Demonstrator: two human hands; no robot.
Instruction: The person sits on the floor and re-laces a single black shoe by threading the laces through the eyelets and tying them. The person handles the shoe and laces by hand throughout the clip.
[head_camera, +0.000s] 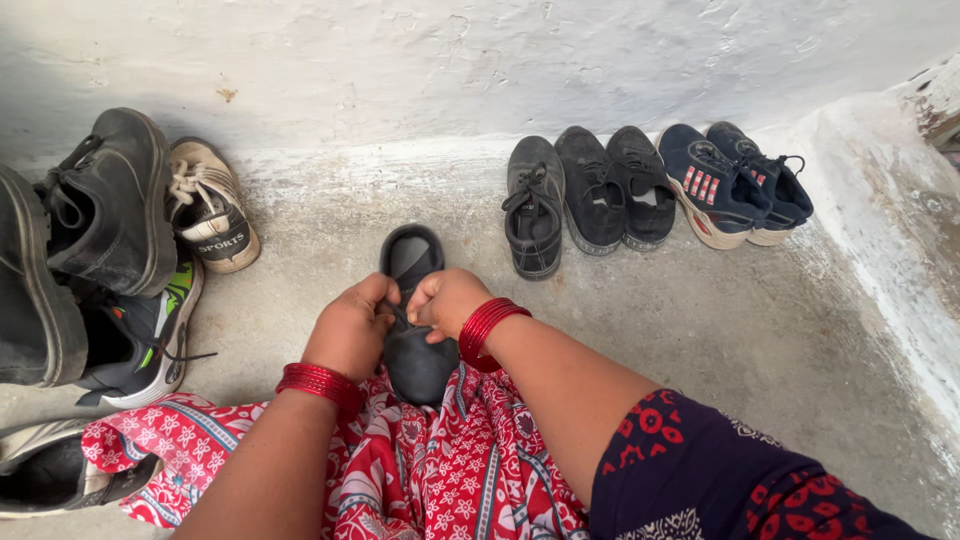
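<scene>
A dark grey shoe lies on the concrete floor in front of me, toe toward my lap, opening toward the wall. My left hand and my right hand are both closed on the laces over its middle, fingers pinched. Red bangles sit on both wrists. The shoe's toe rests against my red patterned cloth.
A row of shoes stands by the white wall: a black laced shoe, two black slip-ons, two navy trainers. At left is a pile of black shoes, a tan trainer and a green-accented trainer.
</scene>
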